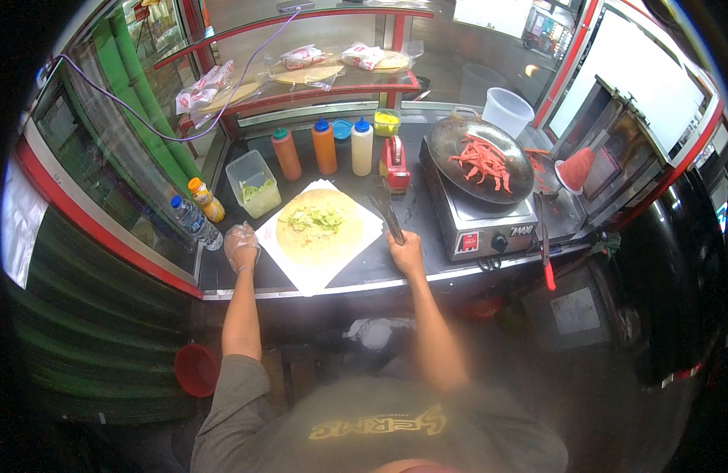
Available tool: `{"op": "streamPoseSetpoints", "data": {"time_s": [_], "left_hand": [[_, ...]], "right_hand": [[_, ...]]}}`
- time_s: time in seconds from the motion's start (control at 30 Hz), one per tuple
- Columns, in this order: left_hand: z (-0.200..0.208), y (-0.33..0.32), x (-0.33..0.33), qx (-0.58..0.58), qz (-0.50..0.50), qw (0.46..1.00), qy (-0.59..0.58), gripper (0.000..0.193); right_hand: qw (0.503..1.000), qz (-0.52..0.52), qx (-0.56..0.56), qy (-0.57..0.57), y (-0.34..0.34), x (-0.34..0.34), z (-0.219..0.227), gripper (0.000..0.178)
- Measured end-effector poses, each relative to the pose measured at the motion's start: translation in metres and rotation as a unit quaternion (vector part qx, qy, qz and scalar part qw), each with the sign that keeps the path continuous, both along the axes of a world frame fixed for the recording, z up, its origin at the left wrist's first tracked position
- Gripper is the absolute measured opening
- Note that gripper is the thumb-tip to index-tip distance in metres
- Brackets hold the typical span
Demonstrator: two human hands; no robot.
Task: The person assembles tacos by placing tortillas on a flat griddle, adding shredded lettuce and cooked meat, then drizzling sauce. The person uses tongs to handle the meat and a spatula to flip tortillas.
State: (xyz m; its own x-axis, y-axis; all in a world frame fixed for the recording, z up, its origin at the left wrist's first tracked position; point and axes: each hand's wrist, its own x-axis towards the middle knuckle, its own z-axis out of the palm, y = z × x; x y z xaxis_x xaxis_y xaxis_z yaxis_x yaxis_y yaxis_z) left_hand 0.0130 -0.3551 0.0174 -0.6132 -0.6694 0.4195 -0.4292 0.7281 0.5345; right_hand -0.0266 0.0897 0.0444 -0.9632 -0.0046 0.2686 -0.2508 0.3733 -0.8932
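Observation:
My left hand [242, 246], in a clear plastic glove, rests on the counter at the left corner of a white paper sheet [309, 274]. Its fingers look loosely spread and hold nothing visible. On the sheet lies a round flatbread [344, 231], topped in the middle with shredded lettuce [315, 220]. My bare right hand [406, 254] is closed round metal tongs [392, 221], which point away from me just right of the sheet. Behind the left hand stands a clear tub [253, 189] with more lettuce inside.
A pan [451, 154] with reddish meat strips [484, 162] sits on a stove [490, 229] at right. A red-handled knife [548, 268] lies beside it. Sauce bottles [324, 150] line the back. A water bottle [197, 223] stands at left; wrapped flatbreads [307, 74] fill a shelf.

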Motion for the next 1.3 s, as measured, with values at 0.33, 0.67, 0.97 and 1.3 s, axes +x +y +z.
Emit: {"op": "streamPoseSetpoints", "data": {"time_s": [0.33, 0.67, 0.97, 1.3], "left_hand": [[-0.035, -0.024, -0.008, -0.105, -0.036, 0.994, 0.009, 0.050], [0.015, 0.008, 0.005, -0.061, -0.026, 0.996, -0.057, 0.046], [-0.002, 0.000, -0.001, -0.214, -0.074, 0.972, -0.064, 0.029], [0.007, 0.009, 0.001, -0.207, -0.111, 0.971, -0.044, 0.027]], "right_hand": [[1.000, -0.008, 0.019, -0.007, 0.001, -0.003, -0.004, 0.039], [1.000, -0.001, 0.002, 0.007, 0.000, -0.001, -0.002, 0.037], [1.000, 0.007, -0.010, 0.016, -0.001, 0.001, 0.001, 0.044], [1.000, 0.007, 0.010, 0.022, -0.001, -0.002, -0.005, 0.046]]}}
